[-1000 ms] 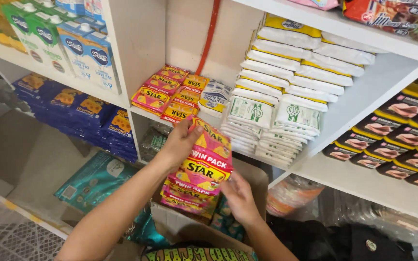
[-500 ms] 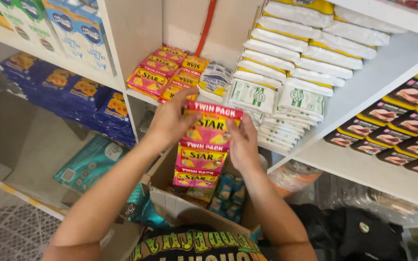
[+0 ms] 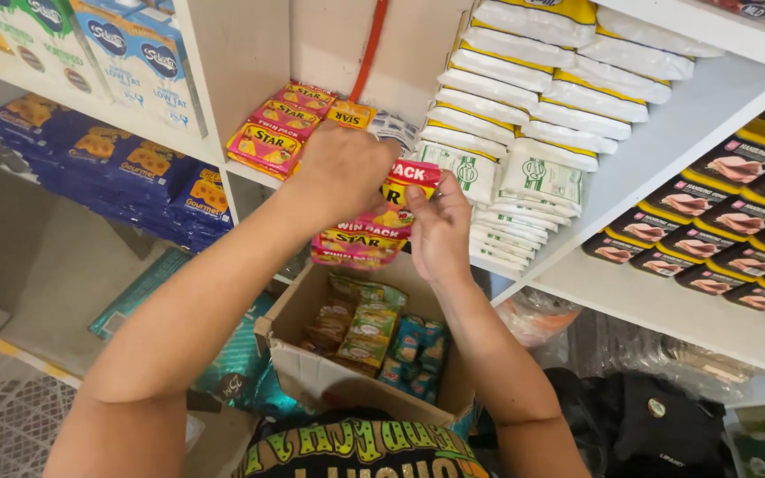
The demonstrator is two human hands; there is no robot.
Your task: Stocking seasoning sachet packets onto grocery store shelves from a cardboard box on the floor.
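Observation:
My left hand (image 3: 340, 170) and my right hand (image 3: 440, 232) both grip a stack of red and yellow snack packets (image 3: 367, 241), held up in front of a white shelf (image 3: 250, 174). The left hand covers the stack's top left, the right hand pinches its right edge. More packets of the same kind (image 3: 278, 133) lie in a pile on that shelf just left of my hands. Below my hands sits an open cardboard box (image 3: 298, 367) with several small green, brown and blue packets (image 3: 374, 332) inside.
White and green sachets (image 3: 524, 133) are stacked on the shelf to the right. Dark flat packs (image 3: 719, 221) fill the far right shelf. Blue biscuit packs (image 3: 126, 177) and milk cartons (image 3: 126, 57) stand at left. A white crate (image 3: 2, 407) rests on the floor.
Both hands have lifted the packet stack from above the box up to the shelf's edge. The right hand has moved from under the stack to its right side.

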